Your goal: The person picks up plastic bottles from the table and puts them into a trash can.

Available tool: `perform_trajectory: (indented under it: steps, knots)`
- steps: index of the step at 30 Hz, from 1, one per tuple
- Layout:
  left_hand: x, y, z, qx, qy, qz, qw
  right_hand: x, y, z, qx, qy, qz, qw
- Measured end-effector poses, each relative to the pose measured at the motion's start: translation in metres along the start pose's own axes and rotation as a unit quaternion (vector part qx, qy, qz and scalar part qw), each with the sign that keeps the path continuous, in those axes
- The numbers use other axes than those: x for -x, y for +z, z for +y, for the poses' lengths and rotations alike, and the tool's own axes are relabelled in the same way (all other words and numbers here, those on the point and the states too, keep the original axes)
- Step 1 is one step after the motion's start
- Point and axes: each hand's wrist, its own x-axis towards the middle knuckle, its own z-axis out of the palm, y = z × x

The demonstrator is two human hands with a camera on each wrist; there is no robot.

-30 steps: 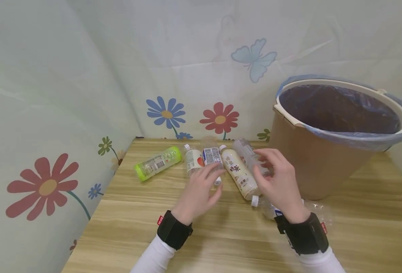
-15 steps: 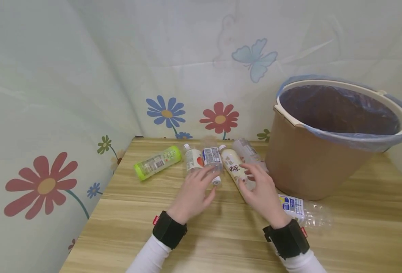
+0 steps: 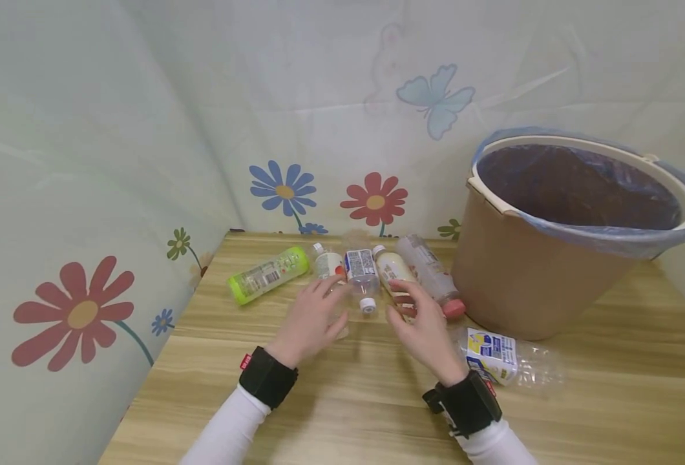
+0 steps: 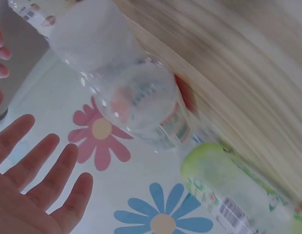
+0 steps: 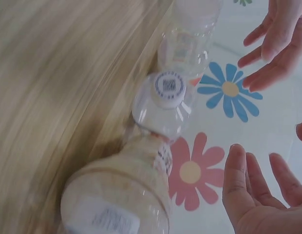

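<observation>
My left hand (image 3: 310,320), fingers spread and holding nothing, hovers at the lower end of a clear bottle with a peach label (image 3: 327,263). Right of that bottle lies a clear bottle with a blue-and-white label (image 3: 361,265), its white cap facing me. My right hand (image 3: 424,329) hangs over the lower part of a cream-coloured milk tea bottle (image 3: 391,265) and partly hides it. Its fingers are loosely bent, with a gap between them and the bottle in the right wrist view. Beyond it, a translucent bottle with a pink cap (image 3: 426,265) leans toward the bin.
A brown bin (image 3: 517,278) with a blue liner bag stands at the right. A clear bottle with a blue-and-yellow label (image 3: 494,355) lies before it. At the left is a green-ended bottle (image 3: 269,276). A flowered curtain (image 3: 331,129) rises behind the wooden table (image 3: 366,413).
My right hand has moved left from the translucent bottle to the milk tea bottle, uncovering the pink cap and the blue-and-yellow label. My left hand has shifted left, off the white-capped bottle.
</observation>
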Motion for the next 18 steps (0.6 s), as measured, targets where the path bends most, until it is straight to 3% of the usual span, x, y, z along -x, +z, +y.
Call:
perform_trajectory:
  steps: [8, 18]
  knots:
    - [-0.006, -0.018, -0.031, -0.055, -0.018, 0.026, 0.998, -0.009, 0.013, -0.013, -0.075, 0.041, -0.015, 0.996]
    - [-0.016, -0.031, -0.08, -0.08, -0.099, 0.001, 0.9919, -0.009, 0.03, -0.019, -0.093, 0.063, -0.053, 0.992]
